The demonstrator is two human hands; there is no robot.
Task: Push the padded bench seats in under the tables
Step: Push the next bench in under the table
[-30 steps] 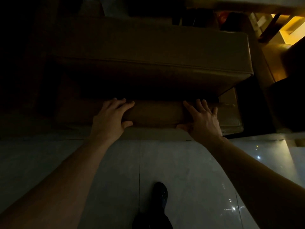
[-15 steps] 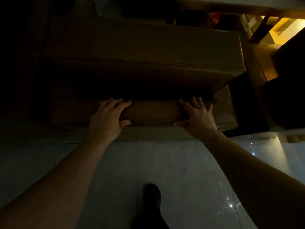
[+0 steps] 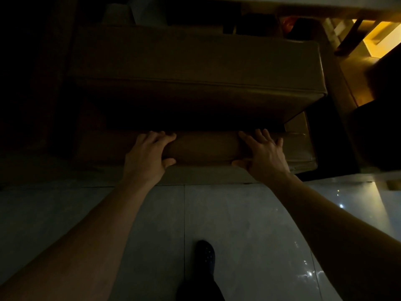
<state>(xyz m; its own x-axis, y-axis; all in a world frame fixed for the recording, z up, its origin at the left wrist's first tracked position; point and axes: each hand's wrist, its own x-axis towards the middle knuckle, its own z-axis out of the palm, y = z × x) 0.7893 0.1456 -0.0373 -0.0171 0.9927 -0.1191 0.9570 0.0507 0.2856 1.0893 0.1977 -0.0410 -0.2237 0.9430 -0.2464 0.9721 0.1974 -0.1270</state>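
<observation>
Pressing both palms flat on the near face of the padded bench seat [image 3: 204, 148], I have my left hand [image 3: 147, 157] at eleven o'clock and my right hand [image 3: 264, 155] at one, fingers spread, thumbs hooked under its lower edge. The seat lies at twelve, mostly beneath a big padded block [image 3: 195, 68]. My shoe [image 3: 205, 255] stands at six on the tiled floor [image 3: 249, 224].

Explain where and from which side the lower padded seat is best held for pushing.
Its long front edge, from the aisle side. The left hand and right hand lie spread apart on the seat, fingers over the top, thumbs on the face; probably that keeps the push square.
</observation>
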